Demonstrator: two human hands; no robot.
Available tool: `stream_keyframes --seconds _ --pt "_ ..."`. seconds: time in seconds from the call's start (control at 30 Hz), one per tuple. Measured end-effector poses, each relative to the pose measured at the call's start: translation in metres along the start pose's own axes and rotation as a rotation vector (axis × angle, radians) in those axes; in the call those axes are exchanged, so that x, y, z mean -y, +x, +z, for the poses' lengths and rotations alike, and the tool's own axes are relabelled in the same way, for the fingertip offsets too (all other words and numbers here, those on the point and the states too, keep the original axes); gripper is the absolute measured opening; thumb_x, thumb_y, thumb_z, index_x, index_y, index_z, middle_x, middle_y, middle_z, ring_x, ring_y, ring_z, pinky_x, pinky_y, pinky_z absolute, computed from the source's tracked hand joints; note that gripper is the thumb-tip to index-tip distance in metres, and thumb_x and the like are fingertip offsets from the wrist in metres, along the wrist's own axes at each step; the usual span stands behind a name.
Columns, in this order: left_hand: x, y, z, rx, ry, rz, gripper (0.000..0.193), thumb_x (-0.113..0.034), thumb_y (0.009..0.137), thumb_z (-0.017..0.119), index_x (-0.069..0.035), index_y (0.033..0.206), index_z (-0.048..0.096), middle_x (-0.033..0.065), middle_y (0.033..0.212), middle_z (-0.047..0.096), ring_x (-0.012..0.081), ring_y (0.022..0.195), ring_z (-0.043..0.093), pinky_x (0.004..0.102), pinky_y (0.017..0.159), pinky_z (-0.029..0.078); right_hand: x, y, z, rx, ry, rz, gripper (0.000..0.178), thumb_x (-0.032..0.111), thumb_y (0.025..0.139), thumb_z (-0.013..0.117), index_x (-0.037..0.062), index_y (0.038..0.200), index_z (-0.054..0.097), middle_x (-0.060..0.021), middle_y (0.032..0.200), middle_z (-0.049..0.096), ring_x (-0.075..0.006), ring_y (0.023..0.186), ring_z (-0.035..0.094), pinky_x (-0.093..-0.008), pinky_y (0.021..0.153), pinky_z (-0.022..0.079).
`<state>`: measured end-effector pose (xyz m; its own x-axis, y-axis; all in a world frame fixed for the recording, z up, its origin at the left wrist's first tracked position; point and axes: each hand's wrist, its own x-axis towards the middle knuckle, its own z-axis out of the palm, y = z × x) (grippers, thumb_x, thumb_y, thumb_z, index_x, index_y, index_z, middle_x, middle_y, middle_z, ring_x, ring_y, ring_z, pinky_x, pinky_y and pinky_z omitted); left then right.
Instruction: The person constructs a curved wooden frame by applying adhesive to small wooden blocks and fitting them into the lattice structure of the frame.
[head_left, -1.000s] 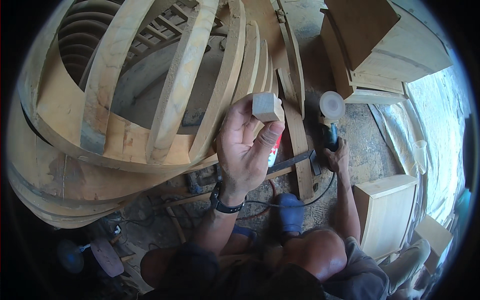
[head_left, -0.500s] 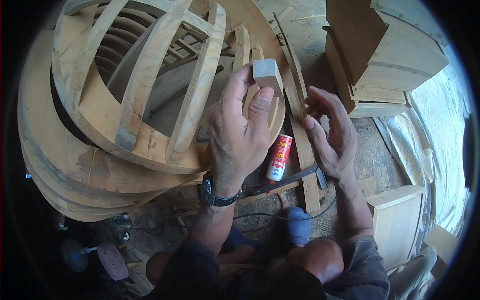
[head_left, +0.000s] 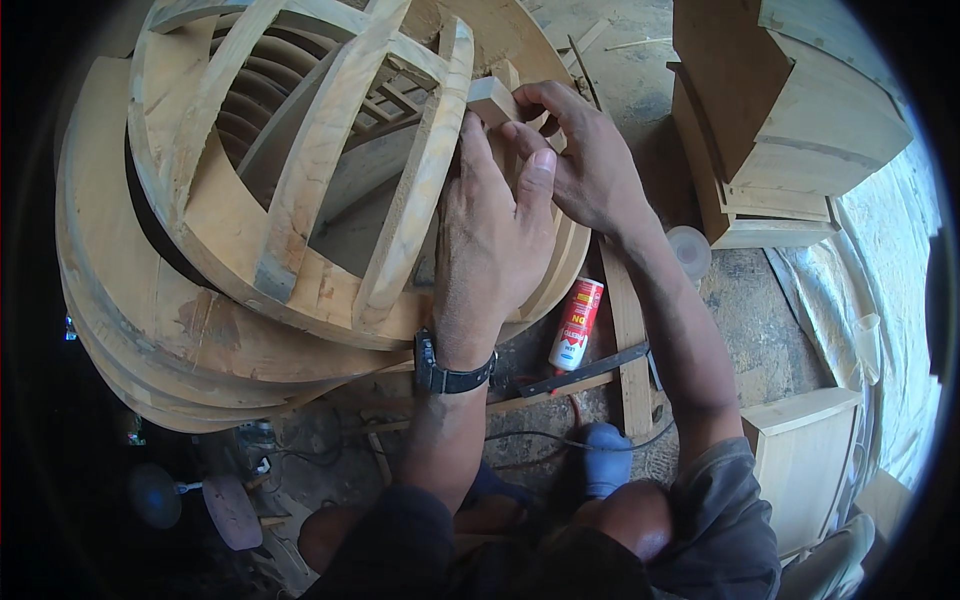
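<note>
A small pale wooden block (head_left: 490, 99) is held against the curved wooden frame (head_left: 390, 230), beside one of its slats. My right hand (head_left: 588, 165) has its fingers closed on the block's right side. My left hand (head_left: 495, 240), with a dark watch on the wrist, lies close by with its thumb apart from the fingers. Its raised index finger reaches up just below the block; the other fingertips are hidden behind the hand.
A red and white glue bottle (head_left: 577, 325) lies on the floor near a long wooden strip (head_left: 630, 385) and a dark metal square (head_left: 585, 370). Wooden cabinet parts (head_left: 790, 110) stand at the far right, a pale panel (head_left: 805, 465) nearer. A cable (head_left: 540, 435) crosses the floor.
The block has moved from my raised left hand to the frame, up and left. My right hand has come over from the right and closed on it; my left thumb has let go.
</note>
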<state>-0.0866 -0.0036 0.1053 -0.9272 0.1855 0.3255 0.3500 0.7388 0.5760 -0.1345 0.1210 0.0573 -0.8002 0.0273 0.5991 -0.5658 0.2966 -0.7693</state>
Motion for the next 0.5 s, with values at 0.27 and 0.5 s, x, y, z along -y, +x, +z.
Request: stream_keyframes --seconds 0.27,0.5 --pt "-0.001 0.007 0.001 -0.040 -0.051 0.075 0.061 -0.027 0.101 0.051 0.010 0.141 0.024 0.0374 0.126 0.050 0.0471 0.119 0.053 0.0494 0.100 0.041 -0.005 0.013 -0.008 0.089 -0.043 -0.069 0.032 0.023 0.089 0.065 -0.0012 0.110 0.061 -0.0179 0.101 0.064 -0.0347 0.094 0.063 -0.0419 0.082 0.051" --pt "-0.005 0.022 0.002 -0.081 -0.039 -0.117 0.046 -0.024 0.101 0.049 0.010 0.129 0.037 0.0321 0.118 0.056 0.0467 0.110 0.056 0.0505 0.096 0.042 -0.013 0.028 -0.017 0.215 0.017 -0.118 0.031 0.027 0.092 0.064 0.0016 0.110 0.065 -0.0126 0.095 0.067 -0.0263 0.090 0.065 -0.0373 0.082 0.051"
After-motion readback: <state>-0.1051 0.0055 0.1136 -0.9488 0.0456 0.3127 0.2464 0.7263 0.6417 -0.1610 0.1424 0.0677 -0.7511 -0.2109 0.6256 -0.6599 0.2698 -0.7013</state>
